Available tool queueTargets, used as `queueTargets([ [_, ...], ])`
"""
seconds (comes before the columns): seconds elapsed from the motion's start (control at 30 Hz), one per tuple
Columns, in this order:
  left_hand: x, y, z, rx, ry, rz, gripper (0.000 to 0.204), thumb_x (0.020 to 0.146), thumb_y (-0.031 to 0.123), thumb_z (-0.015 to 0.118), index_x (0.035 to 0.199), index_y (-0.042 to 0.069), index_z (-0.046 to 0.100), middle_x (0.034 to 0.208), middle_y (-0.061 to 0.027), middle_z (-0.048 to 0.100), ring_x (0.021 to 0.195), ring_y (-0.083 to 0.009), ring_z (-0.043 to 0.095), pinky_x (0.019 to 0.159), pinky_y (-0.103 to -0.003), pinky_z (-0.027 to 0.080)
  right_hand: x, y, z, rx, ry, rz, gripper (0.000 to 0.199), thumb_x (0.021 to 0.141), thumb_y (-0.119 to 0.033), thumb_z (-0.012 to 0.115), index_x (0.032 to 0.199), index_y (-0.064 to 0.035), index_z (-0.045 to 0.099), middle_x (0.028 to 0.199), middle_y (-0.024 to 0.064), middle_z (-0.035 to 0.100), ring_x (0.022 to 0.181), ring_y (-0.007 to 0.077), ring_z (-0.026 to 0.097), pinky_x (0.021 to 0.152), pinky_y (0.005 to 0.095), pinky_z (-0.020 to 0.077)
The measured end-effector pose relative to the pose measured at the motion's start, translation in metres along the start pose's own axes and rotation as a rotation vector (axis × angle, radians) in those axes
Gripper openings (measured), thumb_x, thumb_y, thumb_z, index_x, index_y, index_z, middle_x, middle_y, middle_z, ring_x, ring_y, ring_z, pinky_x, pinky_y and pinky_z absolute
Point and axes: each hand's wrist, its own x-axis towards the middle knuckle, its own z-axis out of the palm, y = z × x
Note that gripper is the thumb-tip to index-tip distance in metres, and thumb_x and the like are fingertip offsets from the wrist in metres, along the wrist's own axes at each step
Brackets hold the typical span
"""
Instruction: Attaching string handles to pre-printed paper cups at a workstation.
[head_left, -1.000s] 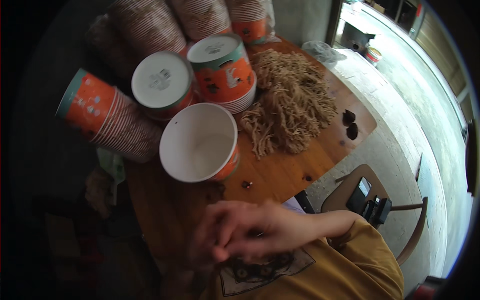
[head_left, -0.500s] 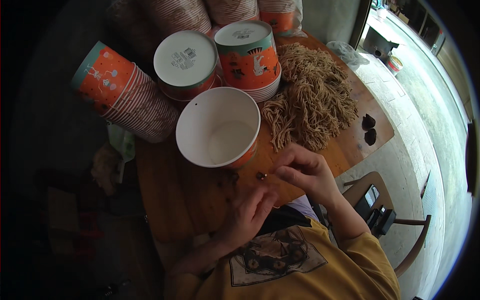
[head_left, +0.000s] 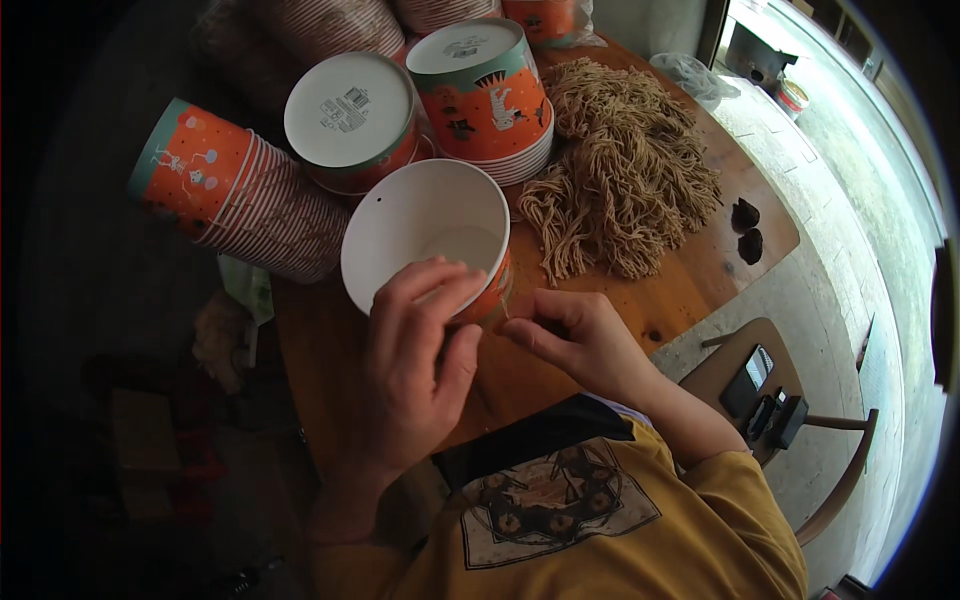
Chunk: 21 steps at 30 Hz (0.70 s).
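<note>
A white paper bucket [head_left: 425, 195] with an orange printed outside stands open side up before me, with a small hole near its far rim. My left hand [head_left: 415, 350] is over its near rim, fingers apart and partly bent, and I see nothing in them. Just right of the bucket's near side, my right hand [head_left: 580, 335] pinches the end of a thin, pale cord [head_left: 505, 309]. Where the cord runs beyond the fingertips is hard to make out. A heap of tan cords [head_left: 630, 170] lies to the right, beyond my right hand.
Upside-down stacked buckets [head_left: 350, 110] stand behind the open one, and another stack [head_left: 240, 195] leans at the left. Bagged stacks [head_left: 330, 25] fill the back. Two dark scraps [head_left: 747, 230] lie near the table's right edge. A chair [head_left: 765, 345] holds a phone [head_left: 752, 372].
My left hand has risen from the table's near edge to the bucket's rim, its fingers spreading. My right hand has shifted left, close to the bucket's side. The view has shifted slightly.
</note>
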Motion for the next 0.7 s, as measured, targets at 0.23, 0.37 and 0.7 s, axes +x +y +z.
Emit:
queueTargets([
  [0.23, -0.003, 0.002, 0.008, 0.258, -0.101, 0.048, 0.042, 0.073, 0.006, 0.070, 0.114, 0.009, 0.059, 0.118, -0.0062, 0.050, 0.120, -0.0296, 0.042, 0.102, -0.048, 0.030, -0.004, -0.009, -0.002, -0.180, 0.005, -0.135, 0.012, 0.084, -0.014, 0.064, 0.087, -0.0022, 0.061, 0.070, 0.0147, 0.059, 0.060, 0.0280, 0.059, 0.055, 0.0364, 0.0462],
  [0.37, -0.006, -0.005, 0.011, 0.307, -0.110, 0.086, 0.027, 0.075, 0.009, 0.070, 0.099, 0.011, 0.058, 0.110, -0.0032, 0.051, 0.119, -0.0274, 0.043, 0.102, -0.051, 0.028, -0.006, -0.009, 0.001, -0.231, 0.043, -0.270, 0.012, 0.083, -0.013, 0.065, 0.087, -0.0025, 0.061, 0.071, 0.0147, 0.061, 0.064, 0.0305, 0.061, 0.057, 0.0367, 0.0474],
  [0.7, -0.012, -0.009, 0.018, 0.353, -0.046, 0.067, 0.013, 0.086, 0.016, 0.061, 0.095, 0.010, 0.054, 0.102, -0.0053, 0.051, 0.117, -0.0272, 0.044, 0.103, -0.053, 0.027, -0.009, -0.005, 0.014, 0.012, 0.160, -0.130, 0.013, 0.085, -0.012, 0.067, 0.094, -0.0032, 0.065, 0.070, 0.0117, 0.063, 0.061, 0.0146, 0.062, 0.057, 0.0291, 0.0483],
])
